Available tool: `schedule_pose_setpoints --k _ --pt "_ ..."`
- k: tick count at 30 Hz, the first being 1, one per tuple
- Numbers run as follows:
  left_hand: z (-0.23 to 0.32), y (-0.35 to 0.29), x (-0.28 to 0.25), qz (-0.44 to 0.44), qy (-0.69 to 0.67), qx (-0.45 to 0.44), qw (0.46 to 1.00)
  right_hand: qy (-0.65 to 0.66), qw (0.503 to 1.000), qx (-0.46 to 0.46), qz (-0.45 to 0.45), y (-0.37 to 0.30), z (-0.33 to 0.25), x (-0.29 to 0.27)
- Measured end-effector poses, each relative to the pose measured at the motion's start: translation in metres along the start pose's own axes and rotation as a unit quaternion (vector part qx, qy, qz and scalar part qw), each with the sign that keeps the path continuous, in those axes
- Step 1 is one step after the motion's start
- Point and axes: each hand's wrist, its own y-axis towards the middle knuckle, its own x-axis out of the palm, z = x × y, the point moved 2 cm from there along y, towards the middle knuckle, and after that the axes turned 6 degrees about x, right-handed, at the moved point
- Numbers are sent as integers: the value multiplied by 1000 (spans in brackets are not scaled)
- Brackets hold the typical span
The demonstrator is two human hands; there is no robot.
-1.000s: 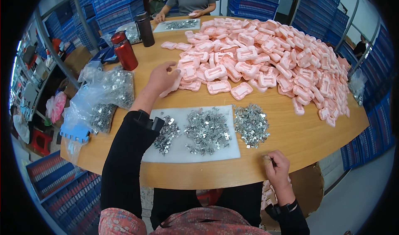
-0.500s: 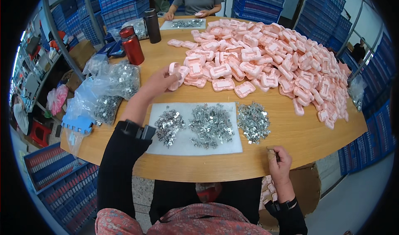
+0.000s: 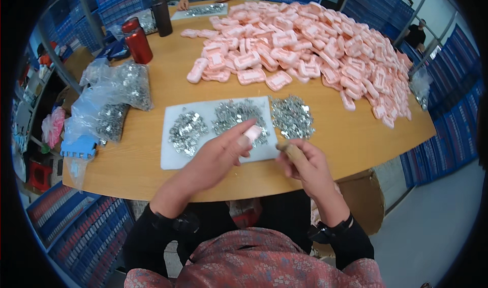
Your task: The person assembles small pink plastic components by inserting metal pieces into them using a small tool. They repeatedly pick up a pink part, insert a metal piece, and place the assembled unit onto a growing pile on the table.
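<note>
My left hand (image 3: 216,158) is over the front of the white mat, its fingers closed round a pink plastic shell (image 3: 252,132). Only a pale end of that shell shows past the fingertips; the hand hides the rest. Just to the right, my right hand (image 3: 310,168) is pinched together at the mat's near right corner, with a tan covering on a digit. What it pinches, if anything, I cannot make out. Small shiny metal pieces lie in a left heap (image 3: 187,133) and a middle heap (image 3: 239,112) on the white mat (image 3: 170,158). Another metal heap (image 3: 293,116) sits beside the mat.
A large pile of pink shells (image 3: 305,44) covers the table's far right. Bags of metal pieces (image 3: 133,84), a red flask (image 3: 137,44) and a dark flask (image 3: 161,16) stand left. Across the table, a person's hand (image 3: 183,3) is by another mat. Blue crates (image 3: 81,237) are stacked around.
My left hand has come back from the pile's edge to the mat with a pink shell. My right hand has moved left towards it. The view has tilted down.
</note>
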Motion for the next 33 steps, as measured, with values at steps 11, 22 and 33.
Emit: schedule_pose_setpoints --k 11,22,33 --pt "-6 -20 29 -5 -20 -78 997 26 995 77 -57 -7 24 -5" --pt "-35 -24 54 -150 -422 -275 851 -71 993 56 -76 -3 16 -6" --pt "-45 -35 51 15 -499 -292 816 -305 931 -127 152 22 30 -67"
